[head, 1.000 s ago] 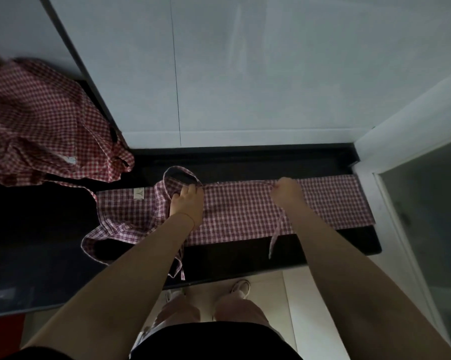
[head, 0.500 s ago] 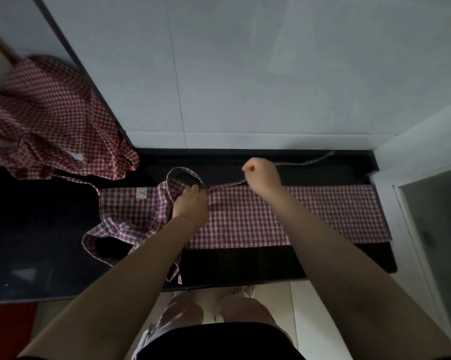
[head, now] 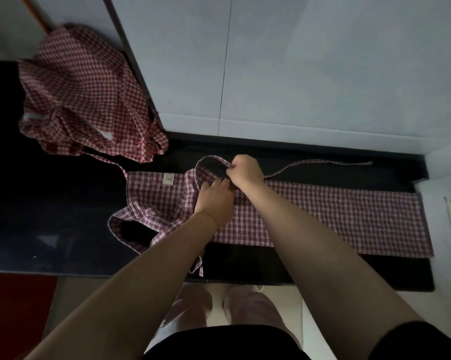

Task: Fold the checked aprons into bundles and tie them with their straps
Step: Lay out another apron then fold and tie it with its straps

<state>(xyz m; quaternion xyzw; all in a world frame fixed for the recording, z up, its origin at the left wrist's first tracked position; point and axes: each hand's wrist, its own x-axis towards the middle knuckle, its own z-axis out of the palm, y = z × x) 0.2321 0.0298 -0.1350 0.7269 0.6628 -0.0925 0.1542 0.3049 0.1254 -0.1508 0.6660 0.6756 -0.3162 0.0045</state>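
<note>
A red-and-white checked apron (head: pixel 323 216) lies folded into a long strip across the black counter (head: pixel 63 216). Its neck loop (head: pixel 208 162) arches up at the strip's left part, and a small label (head: pixel 168 178) shows nearby. My right hand (head: pixel 246 171) pinches the loop's right end, where a long thin strap (head: pixel 323 163) trails off to the right along the counter. My left hand (head: pixel 215 197) rests on the apron just below it, fingers curled on the fabric. A second strap (head: pixel 199 266) hangs over the counter's front edge.
A heap of more checked aprons (head: pixel 84 100) sits at the back left of the counter. A white tiled wall (head: pixel 297 74) rises right behind the counter. A white frame (head: pixel 447 203) bounds the right side. My legs and feet show below the front edge.
My right hand has carried the strap from the strip's middle up and leftward to the neck loop; the strap now trails rightward along the counter's back. My left hand stayed on the apron.
</note>
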